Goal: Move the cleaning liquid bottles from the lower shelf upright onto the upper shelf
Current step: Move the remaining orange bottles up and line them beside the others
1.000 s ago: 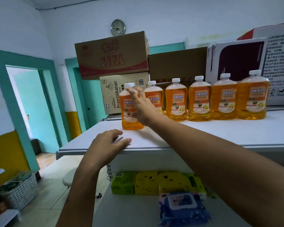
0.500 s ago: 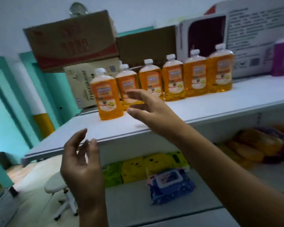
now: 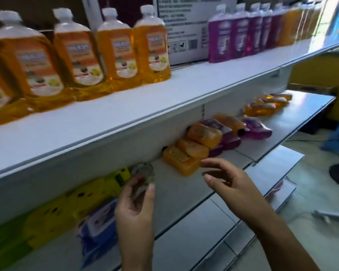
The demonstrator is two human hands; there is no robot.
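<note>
Several orange cleaning liquid bottles (image 3: pixel 115 51) stand upright in a row on the white upper shelf (image 3: pixel 125 114), with purple bottles (image 3: pixel 221 36) upright further right. On the lower shelf (image 3: pixel 174 194) more orange bottles (image 3: pixel 180 159) and purple bottles (image 3: pixel 256 128) lie on their sides in a heap, and another orange pile (image 3: pixel 266 106) lies further along. My right hand (image 3: pixel 229 184) hovers with fingers spread just right of the nearest lying orange bottle and holds nothing. My left hand (image 3: pixel 135 204) is raised with relaxed fingers in front of the lower shelf.
A small round object (image 3: pixel 143 170) sits just behind my left fingertips; whether they touch it is unclear. Yellow-green packs (image 3: pixel 90 194) and a blue wipes pack (image 3: pixel 98 222) lie on the lower shelf at left. A white box (image 3: pixel 184 26) stands behind the upright bottles.
The view swung right and down from the upper shelf. My right hand let go of the orange bottle left standing there; both hands dropped to the lower shelf level.
</note>
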